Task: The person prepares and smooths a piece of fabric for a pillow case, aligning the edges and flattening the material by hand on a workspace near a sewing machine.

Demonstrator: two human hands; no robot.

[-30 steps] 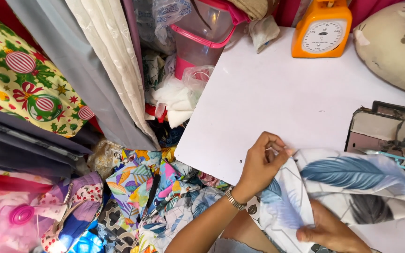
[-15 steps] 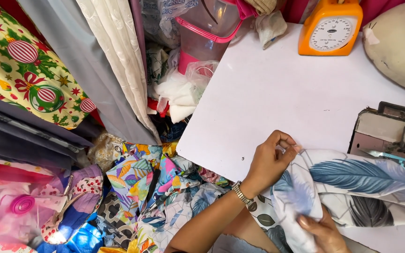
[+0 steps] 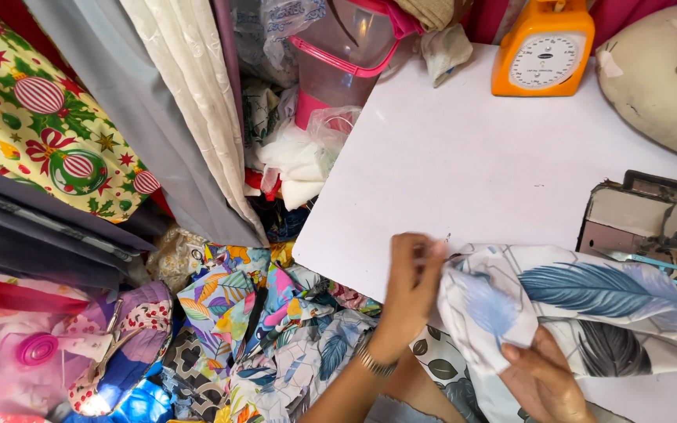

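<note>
fingers (image 3: 425, 254) pinching feather-print fabric (image 3: 589, 294), white table (image 3: 464, 172)

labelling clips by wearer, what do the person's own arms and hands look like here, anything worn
Both are bare: no gloves and no sleeve showing on either forearm. The left hand has a metal link band, gold-toned like a watch or bracelet, around its wrist. The right hand shows no ring or band that can be made out, and its wrist runs out of the picture's lower edge.
</note>
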